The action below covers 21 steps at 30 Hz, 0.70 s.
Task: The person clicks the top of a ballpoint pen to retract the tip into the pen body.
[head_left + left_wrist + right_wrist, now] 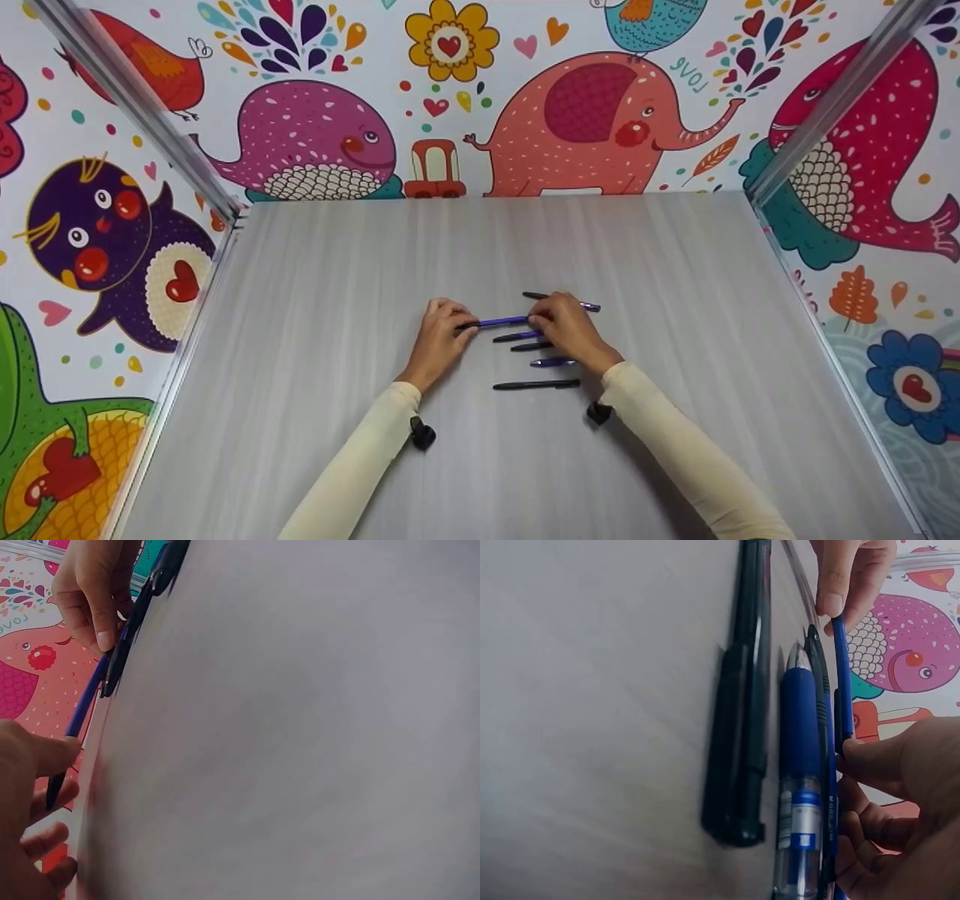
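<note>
A slim blue pen [502, 322] with a dark end spans the gap between both hands. My left hand [441, 337] pinches its dark left end between thumb and fingers. At the other end, my right hand [566, 326] pinches it with thumb and fingertips. Below it on the table lie a blue-and-black pen [516, 337], a black pen [529, 347] and a blue pen with a clear barrel [799, 727], each partly hidden by the right hand in the head view. Nearest me lies a black capped pen [536, 385]. Behind the right hand rests another dark pen [591, 307].
The pens lie roughly parallel on a grey wood-grain table [337, 262]. Walls printed with cartoon animals [585, 127] stand at the back and sides, with metal posts [832, 105] at the back corners. A black wrist camera [422, 433] sits on the left sleeve.
</note>
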### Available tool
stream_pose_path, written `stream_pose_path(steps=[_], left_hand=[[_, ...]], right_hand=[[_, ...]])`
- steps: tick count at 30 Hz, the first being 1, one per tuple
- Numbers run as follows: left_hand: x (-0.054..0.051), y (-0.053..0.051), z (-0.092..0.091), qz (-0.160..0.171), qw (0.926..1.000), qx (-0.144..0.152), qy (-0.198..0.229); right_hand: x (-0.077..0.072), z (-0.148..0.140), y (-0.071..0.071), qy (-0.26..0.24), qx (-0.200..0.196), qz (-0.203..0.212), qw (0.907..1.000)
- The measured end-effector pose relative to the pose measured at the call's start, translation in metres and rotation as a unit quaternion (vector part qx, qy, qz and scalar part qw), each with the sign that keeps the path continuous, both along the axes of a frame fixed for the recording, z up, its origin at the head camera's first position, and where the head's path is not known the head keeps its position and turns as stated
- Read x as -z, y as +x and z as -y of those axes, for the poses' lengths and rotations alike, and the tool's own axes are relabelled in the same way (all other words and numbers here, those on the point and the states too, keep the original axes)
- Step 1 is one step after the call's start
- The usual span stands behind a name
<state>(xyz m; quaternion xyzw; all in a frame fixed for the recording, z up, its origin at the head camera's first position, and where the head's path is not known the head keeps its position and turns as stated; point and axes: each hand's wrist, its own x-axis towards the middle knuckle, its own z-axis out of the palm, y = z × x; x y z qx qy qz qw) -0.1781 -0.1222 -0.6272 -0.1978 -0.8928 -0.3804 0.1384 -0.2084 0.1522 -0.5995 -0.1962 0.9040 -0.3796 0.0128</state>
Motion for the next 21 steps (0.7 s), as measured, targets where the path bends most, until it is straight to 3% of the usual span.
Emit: stream_pose_path(steps=[11, 21], left_hand=[[-0.007, 0.003, -0.001, 0.033, 0.9991, -0.013, -0.024], [-0.039, 0.003, -0.008, 0.046, 0.9971, -0.027, -0.054]], right_hand=[[-0.009, 0.001, 0.002, 0.019, 0.008, 0.022, 0.9995], [-0.032, -0.012, 0.007, 0.052, 0.032, -0.082, 0.9947]])
